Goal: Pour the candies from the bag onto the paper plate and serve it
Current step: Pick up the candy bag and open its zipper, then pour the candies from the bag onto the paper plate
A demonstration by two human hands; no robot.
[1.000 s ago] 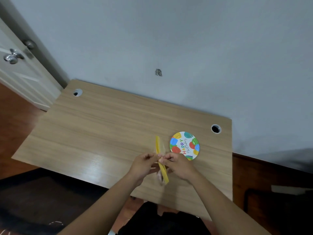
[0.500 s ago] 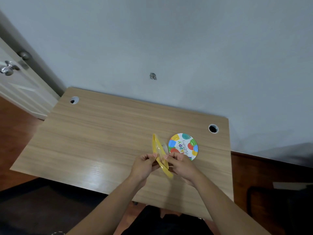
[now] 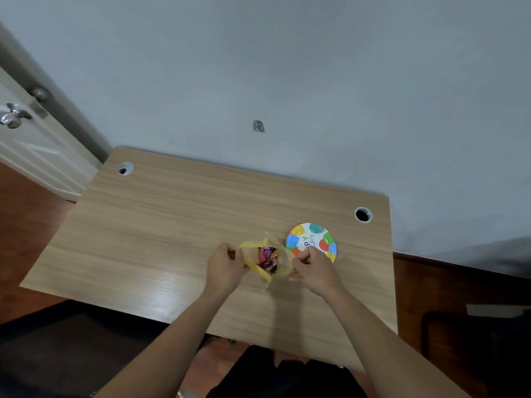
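A yellow see-through bag (image 3: pixel 283 264) is held over the wooden desk (image 3: pixel 161 231), its mouth pulled wide. Inside lie wrapped candies (image 3: pixel 267 258) in purple, red and orange. My left hand (image 3: pixel 225 267) pinches the bag's left edge. My right hand (image 3: pixel 311 268) pinches its right edge. A small paper plate (image 3: pixel 314 238) with coloured balloons and a birthday print lies flat on the desk just right of the bag; my right hand covers its near edge. No candy is on the plate.
The desk stands against a grey wall, with a cable hole at the back left (image 3: pixel 125 168) and one at the back right (image 3: pixel 362 214). A white door with a metal knob (image 3: pixel 13 117) is at the far left. Dark floor lies beyond the desk's right edge.
My hands have moved apart and pulled the bag's mouth wide, so the candies inside now show. Before, the bag was pinched flat between both hands. The plate has stayed put.
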